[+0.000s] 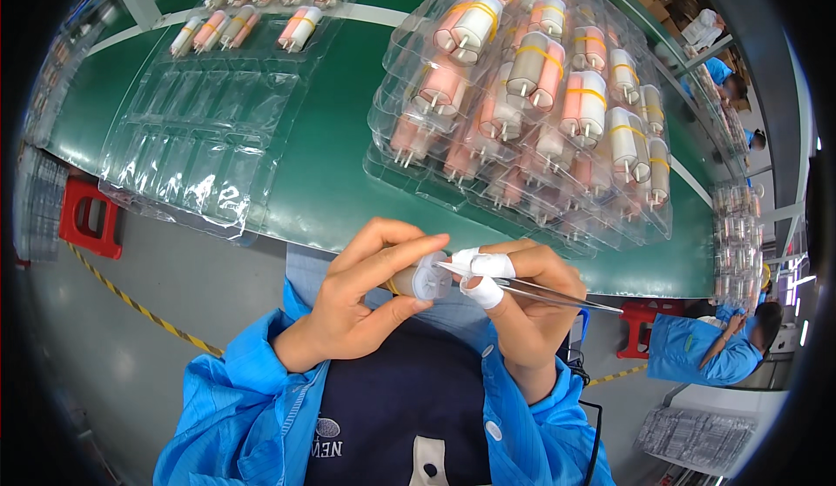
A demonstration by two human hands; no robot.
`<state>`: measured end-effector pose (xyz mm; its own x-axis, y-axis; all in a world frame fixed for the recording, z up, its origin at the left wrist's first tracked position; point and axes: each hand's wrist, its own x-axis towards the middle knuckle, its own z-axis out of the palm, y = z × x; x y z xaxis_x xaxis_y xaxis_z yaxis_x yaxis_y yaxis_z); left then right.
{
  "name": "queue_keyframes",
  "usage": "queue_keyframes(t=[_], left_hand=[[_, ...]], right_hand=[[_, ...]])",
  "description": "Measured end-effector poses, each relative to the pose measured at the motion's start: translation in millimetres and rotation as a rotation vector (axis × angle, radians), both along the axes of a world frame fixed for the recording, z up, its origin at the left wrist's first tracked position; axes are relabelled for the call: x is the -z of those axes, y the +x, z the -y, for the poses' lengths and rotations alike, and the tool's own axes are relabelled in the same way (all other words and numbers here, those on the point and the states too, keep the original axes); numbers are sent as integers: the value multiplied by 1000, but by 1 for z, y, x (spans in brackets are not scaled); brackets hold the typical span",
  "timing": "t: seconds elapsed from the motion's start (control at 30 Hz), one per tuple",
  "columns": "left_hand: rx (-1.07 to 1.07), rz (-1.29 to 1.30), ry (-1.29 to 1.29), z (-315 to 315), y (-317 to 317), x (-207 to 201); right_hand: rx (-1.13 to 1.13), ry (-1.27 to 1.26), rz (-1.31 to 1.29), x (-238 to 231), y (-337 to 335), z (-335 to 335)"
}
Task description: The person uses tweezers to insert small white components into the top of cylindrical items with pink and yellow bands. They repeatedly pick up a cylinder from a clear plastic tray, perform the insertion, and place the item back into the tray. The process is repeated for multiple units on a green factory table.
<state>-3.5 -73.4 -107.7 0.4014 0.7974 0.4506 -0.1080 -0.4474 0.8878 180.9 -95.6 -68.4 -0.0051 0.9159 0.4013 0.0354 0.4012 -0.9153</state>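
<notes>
Left hand (357, 299) grasps a grey cylinder with a translucent end (428, 279), just before the near edge of the long green table (324, 142). Right hand (531, 303), with white tape (493, 266) on its fingers, pinches slim silver metal tweezers (568, 299), whose tips are at the cylinder's end. On the table's left side lies a clear plastic tray (196, 138); on its right side, stacked clear plastic trays (383, 129) bear pink, white and grey cylinders (585, 103).

Green tabletop (335, 111), part-filled clear tray (205, 129), tray stack (623, 212)
</notes>
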Motion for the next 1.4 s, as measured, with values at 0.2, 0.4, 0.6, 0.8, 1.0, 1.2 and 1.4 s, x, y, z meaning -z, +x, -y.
queue_keyframes(t=[0.2,0.4,0.6,0.8,1.0,1.2,1.4], left_hand=[[-29,-6,33,-2,1,-2],[-40,-33,27,0,0,-2],[-55,-183,189,-4,2,0],[-40,-120,127,-3,3,2],[31,140,-88,-7,1,-4],[121,208,-170,-5,4,3],[125,309,-190,0,11,8]], right_hand=[[27,-31,-54,-4,-5,0],[-44,-34,205,-16,0,-9],[-106,-136,342,-34,4,-14],[-116,-123,350,-28,8,-15],[-9,-32,-197,-20,5,5],[-3,-31,-99,-13,0,11],[15,51,27,-13,-3,12]])
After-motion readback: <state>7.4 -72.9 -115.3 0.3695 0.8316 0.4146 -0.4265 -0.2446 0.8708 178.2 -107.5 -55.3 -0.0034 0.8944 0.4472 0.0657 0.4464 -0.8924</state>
